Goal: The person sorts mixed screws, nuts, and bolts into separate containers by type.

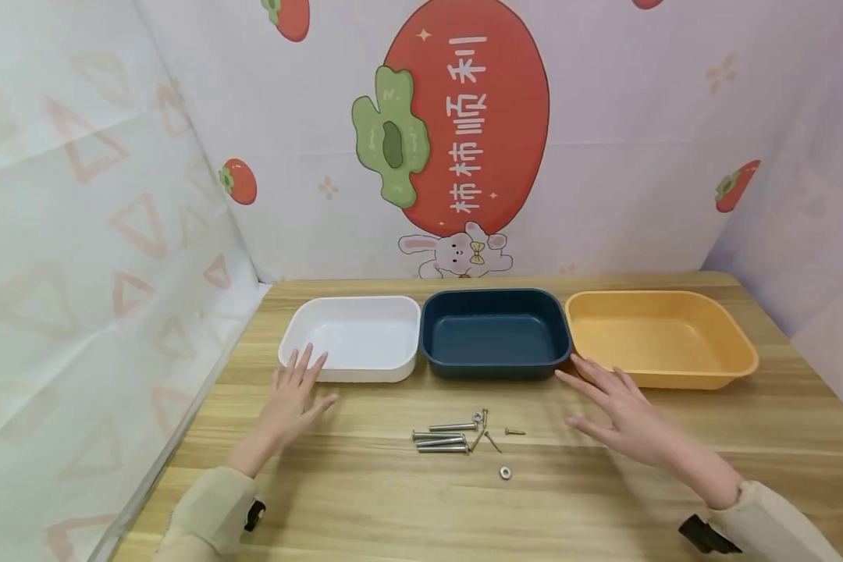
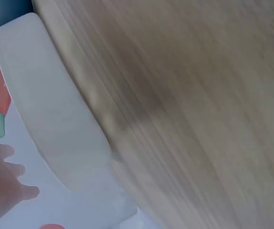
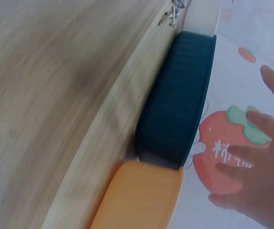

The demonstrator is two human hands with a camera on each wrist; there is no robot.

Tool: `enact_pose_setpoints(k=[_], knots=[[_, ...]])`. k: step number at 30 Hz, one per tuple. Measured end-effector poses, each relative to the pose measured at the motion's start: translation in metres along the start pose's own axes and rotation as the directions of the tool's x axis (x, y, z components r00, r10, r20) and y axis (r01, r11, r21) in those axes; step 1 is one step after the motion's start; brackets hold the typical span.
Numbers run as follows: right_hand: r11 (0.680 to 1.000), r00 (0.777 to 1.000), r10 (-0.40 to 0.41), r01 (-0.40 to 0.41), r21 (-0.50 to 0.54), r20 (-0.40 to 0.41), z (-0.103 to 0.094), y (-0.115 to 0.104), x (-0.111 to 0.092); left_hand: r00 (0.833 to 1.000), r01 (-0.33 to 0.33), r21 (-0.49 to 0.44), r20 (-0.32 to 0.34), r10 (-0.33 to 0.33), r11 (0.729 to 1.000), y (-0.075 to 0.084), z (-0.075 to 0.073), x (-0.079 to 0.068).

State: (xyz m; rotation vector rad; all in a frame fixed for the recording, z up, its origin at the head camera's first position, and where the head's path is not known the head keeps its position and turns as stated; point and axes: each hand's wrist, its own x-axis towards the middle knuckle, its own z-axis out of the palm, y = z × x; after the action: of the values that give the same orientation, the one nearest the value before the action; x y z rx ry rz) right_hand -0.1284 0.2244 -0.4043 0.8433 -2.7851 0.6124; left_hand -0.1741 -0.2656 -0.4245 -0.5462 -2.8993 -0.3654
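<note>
My left hand is spread with straight fingers, its fingertips overlapping the near rim of the white tray in the head view. On the other side my right hand has its fingers extended too, by the near corners of the dark blue tray and the yellow tray. Neither hand holds anything. Between them on the table lie several long bolts, a few small screws, one lone screw, a nut touching the pile and another nut nearer me.
The three trays stand side by side in a row along the back of the wooden table. Behind them hangs a white printed cloth with red fruit drawings. More patterned cloth walls off the left side.
</note>
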Motion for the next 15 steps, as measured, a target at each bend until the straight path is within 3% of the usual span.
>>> enact_pose_setpoints(k=[6,15], knots=[[0.997,0.999,-0.048,0.048,0.065,0.000,0.013,-0.015,0.006,0.999,0.037,-0.055,-0.011,-0.038,0.998,-0.012,-0.002,0.001],[0.980,0.991,-0.134,0.128,0.150,0.029,0.036,-0.027,0.017,0.990,0.010,-0.097,-0.138,-0.023,0.995,-0.028,-0.004,0.004]])
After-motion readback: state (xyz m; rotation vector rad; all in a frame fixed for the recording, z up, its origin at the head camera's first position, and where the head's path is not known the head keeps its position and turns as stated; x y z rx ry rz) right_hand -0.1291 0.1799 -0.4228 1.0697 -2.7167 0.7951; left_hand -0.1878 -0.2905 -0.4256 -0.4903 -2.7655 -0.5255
